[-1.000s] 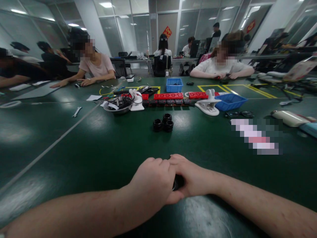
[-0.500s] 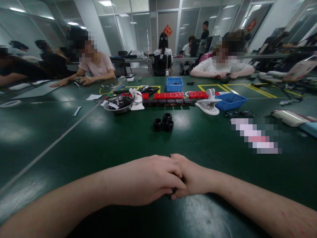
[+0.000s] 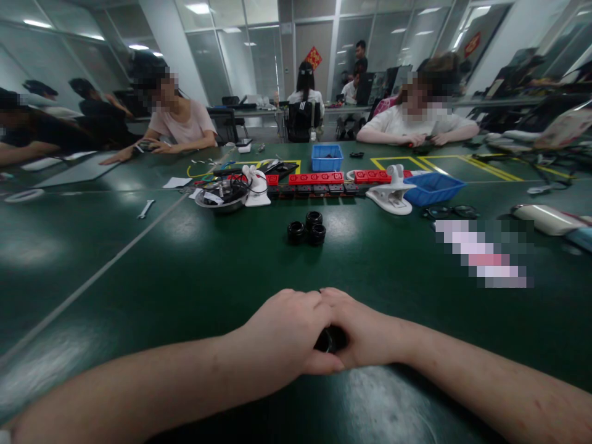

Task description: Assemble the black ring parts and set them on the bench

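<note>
My left hand (image 3: 289,333) and my right hand (image 3: 367,333) meet low in the middle of the view, both closed round a glossy black ring (image 3: 326,340). Only part of this ring shows, in the gap between my thumbs and fingers. The left thumb presses along its near side, and the fingertips of both hands overlap at the far side. Further off on the green table stand three black tyre-like rings (image 3: 307,229), grouped close together. They look like the held one, though most of that is covered by my hands.
Behind the rings lie red power strips (image 3: 316,178), two white clamp stands (image 3: 393,194), a metal bowl (image 3: 222,200) of black parts and blue bins (image 3: 432,188). A wrench (image 3: 146,209) lies left, eyeglasses (image 3: 451,212) right. Two people sit across the green table (image 3: 222,271).
The left-hand fingers have shifted round the ring and the left thumb has moved forward. More of the black ring shows between my hands. The three rings on the table stay put.
</note>
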